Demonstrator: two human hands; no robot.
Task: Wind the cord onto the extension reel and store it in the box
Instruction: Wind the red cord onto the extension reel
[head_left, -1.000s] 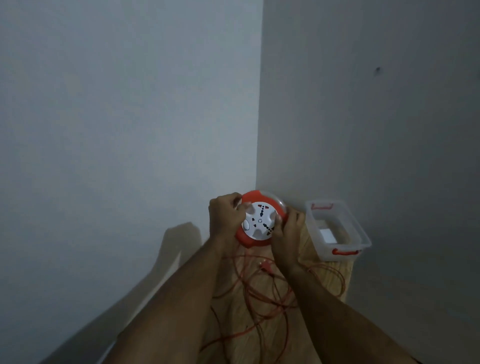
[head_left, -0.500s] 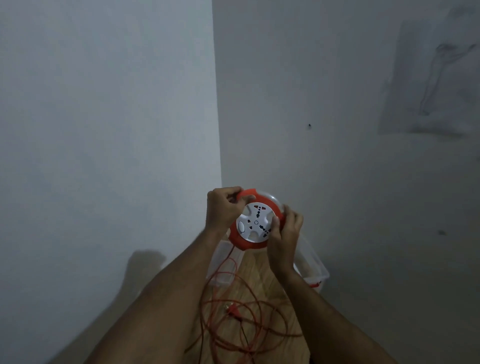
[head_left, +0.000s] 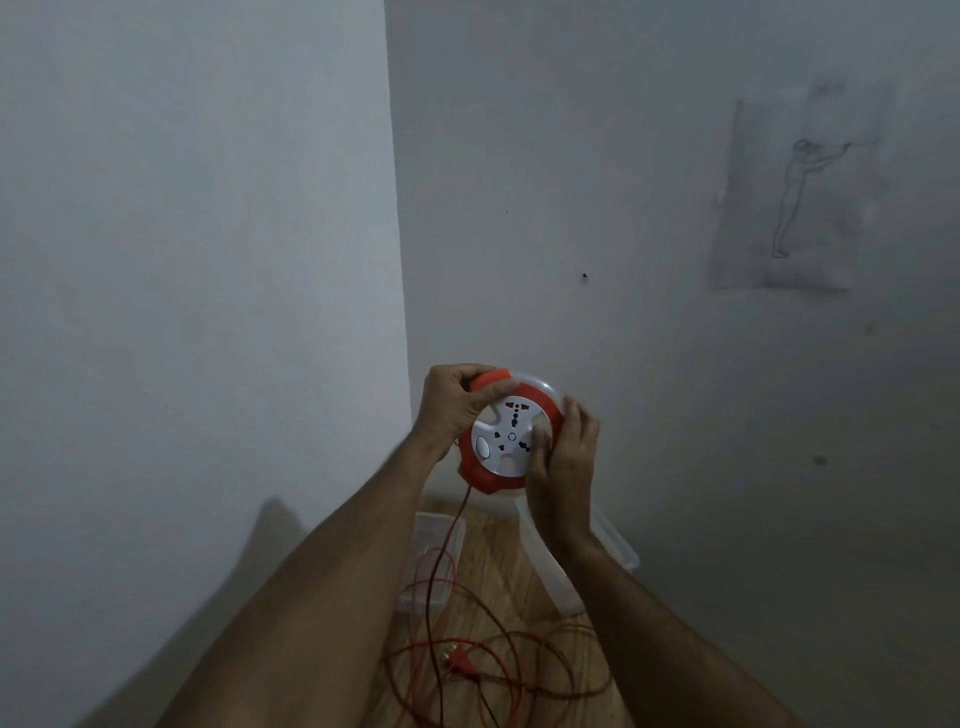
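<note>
I hold a round orange extension reel (head_left: 480, 475) with a white socket face in the air, in front of a wall corner. My left hand (head_left: 449, 405) grips its upper left rim. My right hand (head_left: 563, 462) covers its right side, thumb on the white face. An orange cord (head_left: 441, 561) hangs from the reel's bottom and lies in loose loops on the wooden table (head_left: 498, 556) below, with its orange plug (head_left: 457, 664) among them. A clear plastic box (head_left: 608, 540) stands on the table under my right wrist, mostly hidden.
A clear lid (head_left: 431, 566) lies on the table left of the box, under my left forearm. Two grey walls meet just behind the table. A faint line drawing (head_left: 795, 197) marks the right wall.
The reel has been lifted off the table and now hangs higher, with the cord trailing down. The white face has turned. The view has shifted, so the box sits lower, behind my arm.
</note>
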